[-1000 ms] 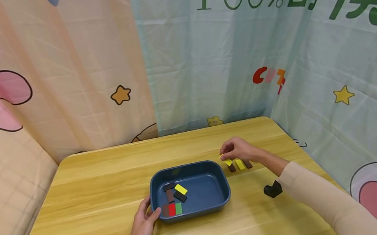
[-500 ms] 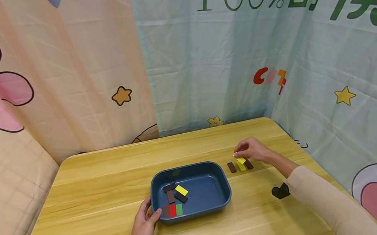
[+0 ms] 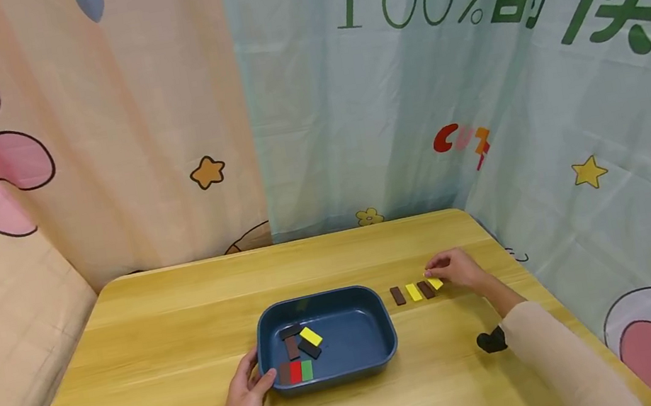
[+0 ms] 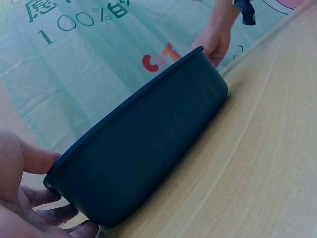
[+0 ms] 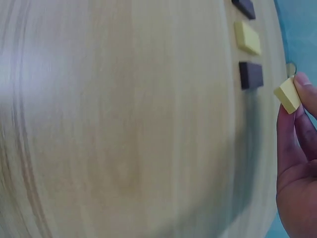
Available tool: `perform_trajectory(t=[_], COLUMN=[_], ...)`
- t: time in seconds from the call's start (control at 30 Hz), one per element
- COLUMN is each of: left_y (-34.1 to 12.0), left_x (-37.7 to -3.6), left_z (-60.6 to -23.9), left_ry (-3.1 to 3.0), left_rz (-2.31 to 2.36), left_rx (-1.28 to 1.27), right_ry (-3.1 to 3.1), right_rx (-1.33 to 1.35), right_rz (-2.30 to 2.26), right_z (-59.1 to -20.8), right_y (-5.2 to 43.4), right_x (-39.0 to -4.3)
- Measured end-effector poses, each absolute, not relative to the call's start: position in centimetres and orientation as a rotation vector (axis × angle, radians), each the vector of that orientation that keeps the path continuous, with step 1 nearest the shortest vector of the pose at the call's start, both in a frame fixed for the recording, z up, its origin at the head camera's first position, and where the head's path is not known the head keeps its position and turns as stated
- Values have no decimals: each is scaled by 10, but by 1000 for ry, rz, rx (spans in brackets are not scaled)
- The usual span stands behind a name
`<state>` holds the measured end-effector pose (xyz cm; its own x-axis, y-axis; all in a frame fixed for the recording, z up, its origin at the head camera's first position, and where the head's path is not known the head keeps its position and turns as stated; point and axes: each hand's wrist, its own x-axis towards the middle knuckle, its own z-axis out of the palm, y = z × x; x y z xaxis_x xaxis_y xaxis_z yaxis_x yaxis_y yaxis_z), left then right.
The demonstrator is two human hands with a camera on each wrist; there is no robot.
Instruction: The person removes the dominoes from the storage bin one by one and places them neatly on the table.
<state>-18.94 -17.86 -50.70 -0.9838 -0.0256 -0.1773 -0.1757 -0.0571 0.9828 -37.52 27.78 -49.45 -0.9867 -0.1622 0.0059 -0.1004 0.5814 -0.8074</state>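
The right hand [image 3: 458,270] pinches a yellow block [image 5: 287,95] at the right end of a row: brown block [image 3: 425,289], yellow tile [image 3: 414,292], dark block [image 3: 398,296]. At lower centre, the left hand [image 3: 247,393] grips the blue tray [image 3: 352,364] holding coloured pieces [image 3: 298,370]. All sit on a wooden table [image 3: 159,331], with printed curtains [image 3: 344,85] behind.

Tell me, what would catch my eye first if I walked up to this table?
Probably the dark blue tray in the middle of the wooden table, with small coloured blocks lying in it and the left hand gripping its near corner. To its right, a row of blocks alternates brown, yellow, brown, and the right hand pinches a yellow block at the row's far end.
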Motion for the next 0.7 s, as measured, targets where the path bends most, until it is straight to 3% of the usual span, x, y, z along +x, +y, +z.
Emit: perform_trajectory(t=[0.27, 0.7], left_y=[-184, -178], left_x=[-182, -191], left_z=[-508, -507], left_ry=[2082, 2090], left_rz=[2174, 2162], left_rx=[-247, -215], right_ry=[2779, 2962], right_rx=[-89, -187], right_rz=[-1330, -1060], right_z=[-519, -516], right_y=[286, 294], right_x=[-372, -372])
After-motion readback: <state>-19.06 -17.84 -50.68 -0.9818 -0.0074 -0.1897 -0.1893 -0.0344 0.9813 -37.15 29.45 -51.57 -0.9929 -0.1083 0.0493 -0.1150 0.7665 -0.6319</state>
